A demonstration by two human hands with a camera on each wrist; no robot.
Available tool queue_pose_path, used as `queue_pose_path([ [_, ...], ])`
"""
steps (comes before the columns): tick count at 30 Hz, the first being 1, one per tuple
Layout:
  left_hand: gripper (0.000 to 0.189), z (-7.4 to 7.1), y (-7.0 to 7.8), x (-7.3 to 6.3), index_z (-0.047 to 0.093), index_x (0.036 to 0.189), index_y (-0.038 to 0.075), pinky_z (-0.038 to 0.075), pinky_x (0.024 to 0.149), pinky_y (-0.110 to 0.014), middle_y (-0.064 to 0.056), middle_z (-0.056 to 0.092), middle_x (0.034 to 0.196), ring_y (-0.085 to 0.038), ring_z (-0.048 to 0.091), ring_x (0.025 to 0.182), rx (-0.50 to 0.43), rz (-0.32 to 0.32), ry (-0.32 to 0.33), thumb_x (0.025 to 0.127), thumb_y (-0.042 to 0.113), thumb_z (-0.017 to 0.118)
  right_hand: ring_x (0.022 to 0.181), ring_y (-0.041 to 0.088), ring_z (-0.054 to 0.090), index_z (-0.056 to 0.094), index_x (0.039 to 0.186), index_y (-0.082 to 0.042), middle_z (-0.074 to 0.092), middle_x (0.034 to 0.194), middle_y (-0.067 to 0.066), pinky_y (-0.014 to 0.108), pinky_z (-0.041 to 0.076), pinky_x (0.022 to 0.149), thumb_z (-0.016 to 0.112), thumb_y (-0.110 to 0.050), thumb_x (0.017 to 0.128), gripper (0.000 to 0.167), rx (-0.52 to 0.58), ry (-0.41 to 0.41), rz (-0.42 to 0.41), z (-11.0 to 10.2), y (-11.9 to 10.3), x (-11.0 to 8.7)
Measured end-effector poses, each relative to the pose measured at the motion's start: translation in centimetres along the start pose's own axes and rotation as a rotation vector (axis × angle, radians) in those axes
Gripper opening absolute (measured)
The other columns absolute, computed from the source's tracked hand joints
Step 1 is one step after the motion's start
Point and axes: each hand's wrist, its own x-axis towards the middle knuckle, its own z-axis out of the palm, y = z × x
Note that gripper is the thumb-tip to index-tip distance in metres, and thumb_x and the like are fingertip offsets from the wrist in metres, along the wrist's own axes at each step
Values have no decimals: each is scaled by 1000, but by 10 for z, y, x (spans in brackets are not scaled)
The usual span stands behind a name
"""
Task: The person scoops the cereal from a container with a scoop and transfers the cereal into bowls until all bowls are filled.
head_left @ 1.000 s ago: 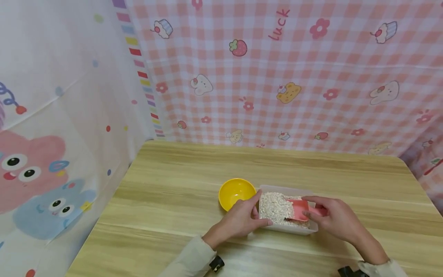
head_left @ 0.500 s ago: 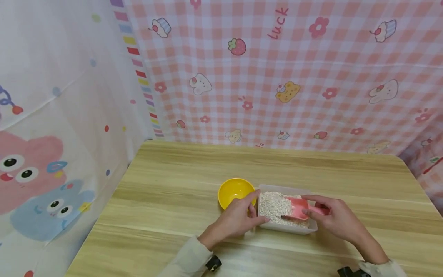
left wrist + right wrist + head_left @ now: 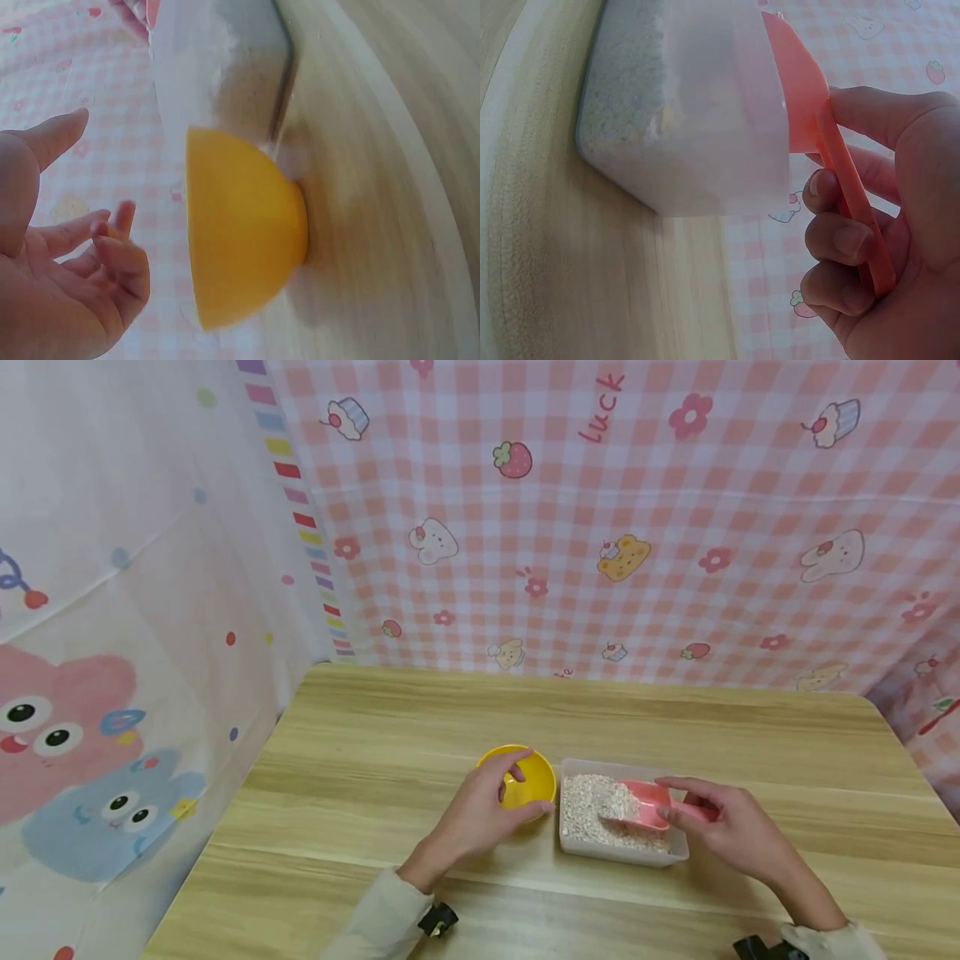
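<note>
right grip pinching pink scoop, left grip spread beside yellow bowl, wooden table, pink gingham backdrop

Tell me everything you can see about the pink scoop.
The pink scoop looks like smooth plastic, with a rounded, open-fronted bowl and a flat narrow handle. Its bowl sits tilted in the pale grain inside the clear rectangular container, mouth facing the yellow bowl. The right hand grips the handle, fingers curled round it, thumb on top. Whether any grain lies in its bowl is unclear.
</note>
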Motion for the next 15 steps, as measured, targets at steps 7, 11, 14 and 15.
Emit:
queue_pose_path([
  [7,76,-9,-14,-1,51,143,16,42,101,-51,-8,46,139,-28,39,126,22,-53,87,79,41,83,55,0,36,70,120,-8,44,63,-10,22,34,47,76,-15,87,34,3,-1,19,-1,-5,2],
  [11,87,-11,-25,0,45,148,18,42,103,-54,-9,38,149,-29,32,132,27,-84,81,75,44,85,56,1,37,70,120,-8,47,65,-8,22,34,47,76,-15,87,34,4,1,23,-2,-7,3],
  [14,97,-12,-32,1,38,152,21,41,104,-56,-8,31,155,-29,32,134,9,-121,38,72,45,87,56,1,38,70,120,-7,50,67,-8,22,35,46,76,-13,88,33,1,2,16,-3,-8,4],
  [15,100,-12,-35,2,35,153,22,41,104,-57,-9,30,156,-30,33,134,2,-135,21,71,46,87,55,1,38,70,119,-6,51,68,-8,22,36,46,76,-13,88,33,1,2,12,-3,-9,5],
])
